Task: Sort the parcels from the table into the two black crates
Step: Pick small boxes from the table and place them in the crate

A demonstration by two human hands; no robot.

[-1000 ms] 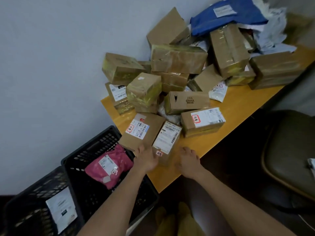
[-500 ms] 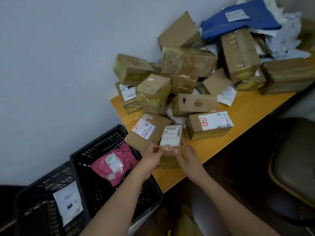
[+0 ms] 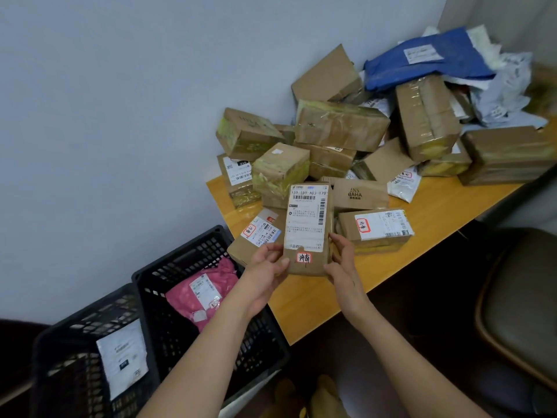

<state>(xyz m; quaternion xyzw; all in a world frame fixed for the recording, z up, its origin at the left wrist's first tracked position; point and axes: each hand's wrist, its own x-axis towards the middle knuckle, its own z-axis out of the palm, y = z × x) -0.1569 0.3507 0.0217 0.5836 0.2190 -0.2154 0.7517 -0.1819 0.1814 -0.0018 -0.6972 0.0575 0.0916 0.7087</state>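
Over the near edge of the worktop (image 3: 437, 212), both hands have a narrow brown cardboard parcel (image 3: 307, 230) lifted up on end, label side facing the camera. Left hand (image 3: 265, 267) has its fingers curled round the lower left edge with the thumb on the front, right hand (image 3: 343, 263) clamps the lower right edge the same way. It's got a long white shipping label with barcodes and a small red-bordered sticker with handwritten characters near the bottom. Behind it sits a heap of taped brown boxes (image 3: 340, 128) and a blue mailer bag (image 3: 428, 58) at the far right. Down on the left are two black crates: the nearer-left crate (image 3: 54, 357) holds a white flat parcel (image 3: 122, 357), the other crate (image 3: 180, 257) a pink bag parcel (image 3: 199, 291).
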